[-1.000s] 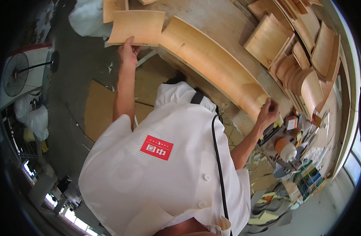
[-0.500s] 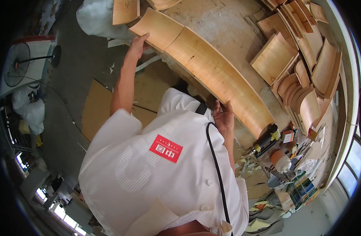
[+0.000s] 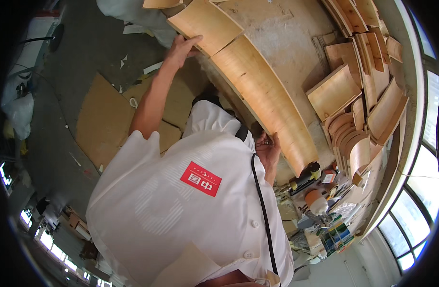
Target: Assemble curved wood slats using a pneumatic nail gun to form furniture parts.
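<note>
Two curved pale plywood panels lie end to end on the workbench, their hollow faces up: a shorter panel [image 3: 207,24] at the far left and a long panel [image 3: 267,95] reaching toward the right. A thin seam parts them. My left hand [image 3: 181,51] grips the near edge of the shorter panel, thumb over its upper face and fingers partly hidden at the edge. At the near edge of the long panel, close to its right end, my right hand [image 3: 268,150] has its fingertips curled against the wood. A black and yellow power tool [image 3: 305,176] rests by that end.
Stacks of curved plywood pieces [image 3: 348,143] and flat-looking panels [image 3: 334,91] fill the bench's right side. Near them stand an orange and white bottle [image 3: 317,202] and a wire basket [image 3: 336,237]. Cardboard [image 3: 102,112] covers floor at my left.
My left hand has shifted along the shorter panel's edge toward the seam, its thumb reaching further over the face. My view has turned, so the bench appears shifted. Both panels remain end to end.
</note>
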Tool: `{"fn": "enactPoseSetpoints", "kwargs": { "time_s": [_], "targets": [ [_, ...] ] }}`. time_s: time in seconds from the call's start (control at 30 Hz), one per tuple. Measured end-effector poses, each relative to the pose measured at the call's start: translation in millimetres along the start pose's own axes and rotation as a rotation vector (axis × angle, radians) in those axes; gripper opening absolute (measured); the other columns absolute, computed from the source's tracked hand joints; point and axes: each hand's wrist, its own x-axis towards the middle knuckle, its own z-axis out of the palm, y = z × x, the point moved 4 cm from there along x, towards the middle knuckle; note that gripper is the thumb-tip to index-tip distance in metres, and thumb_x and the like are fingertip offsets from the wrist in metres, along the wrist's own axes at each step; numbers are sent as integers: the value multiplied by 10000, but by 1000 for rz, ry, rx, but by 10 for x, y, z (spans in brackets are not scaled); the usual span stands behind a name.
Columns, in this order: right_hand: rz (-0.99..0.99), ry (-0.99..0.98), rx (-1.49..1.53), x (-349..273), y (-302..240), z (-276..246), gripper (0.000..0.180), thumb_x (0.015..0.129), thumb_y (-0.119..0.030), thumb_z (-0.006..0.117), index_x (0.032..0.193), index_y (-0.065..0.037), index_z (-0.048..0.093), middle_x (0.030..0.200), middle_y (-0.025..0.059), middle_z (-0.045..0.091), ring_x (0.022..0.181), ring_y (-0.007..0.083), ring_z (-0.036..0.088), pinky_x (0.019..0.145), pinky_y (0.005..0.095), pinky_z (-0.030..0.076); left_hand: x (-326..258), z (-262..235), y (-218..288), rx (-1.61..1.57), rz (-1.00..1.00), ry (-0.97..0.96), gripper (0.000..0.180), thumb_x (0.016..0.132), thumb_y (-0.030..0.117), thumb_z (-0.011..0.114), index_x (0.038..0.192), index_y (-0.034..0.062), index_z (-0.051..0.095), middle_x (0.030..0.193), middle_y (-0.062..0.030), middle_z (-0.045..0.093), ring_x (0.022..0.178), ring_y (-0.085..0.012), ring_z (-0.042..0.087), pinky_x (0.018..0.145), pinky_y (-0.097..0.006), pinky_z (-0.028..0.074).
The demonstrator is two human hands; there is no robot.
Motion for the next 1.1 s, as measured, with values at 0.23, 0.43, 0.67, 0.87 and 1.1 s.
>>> {"fn": "enactPoseSetpoints", "kwargs": {
  "time_s": [0.23, 0.43, 0.67, 0.87, 1.1],
  "targets": [
    [-11, 33, 54, 82, 41, 34, 239, 851, -200, 698, 986, -26, 606, 921, 116, 648, 832, 228, 645, 727, 326, 556, -262, 288, -84, -75, -12, 13, 380, 797, 176, 704, 1094, -38, 603, 1028, -141, 647, 896, -219, 657, 675, -332, 592],
    [-161, 99, 22, 35, -72, -51, 157, 882, -169, 633, 991, -62, 597, 857, 70, 635, 759, 206, 626, 664, 314, 548, -390, 424, -86, -39, -5, -38, 311, 789, 117, 696, 1039, -54, 624, 970, -126, 662, 814, -204, 669, 586, -307, 592],
    [-248, 82, 2, 54, -96, 48, 222, 850, -220, 699, 985, -77, 595, 836, 47, 605, 788, 201, 611, 713, 305, 533, -398, 495, -178, -43, -27, -14, 306, 805, 175, 707, 1037, -5, 620, 929, -88, 663, 739, -188, 665, 575, -284, 567],
    [-121, -36, -21, 51, 233, 262, 296, 873, -292, 674, 1024, -66, 556, 938, 128, 635, 796, 205, 624, 722, 315, 536, -410, 504, -163, -39, -91, -2, 327, 801, 183, 709, 1022, -35, 605, 898, -107, 654, 691, -192, 654, 579, -291, 571],
    [-77, -140, -104, 123, 486, 499, 365, 883, -304, 660, 1100, -46, 519, 991, 173, 641, 806, 205, 635, 723, 322, 537, -453, 473, -161, -22, -165, -96, 347, 815, 169, 697, 1063, -38, 574, 944, -128, 632, 745, -204, 657, 607, -299, 579]
  ]
}}
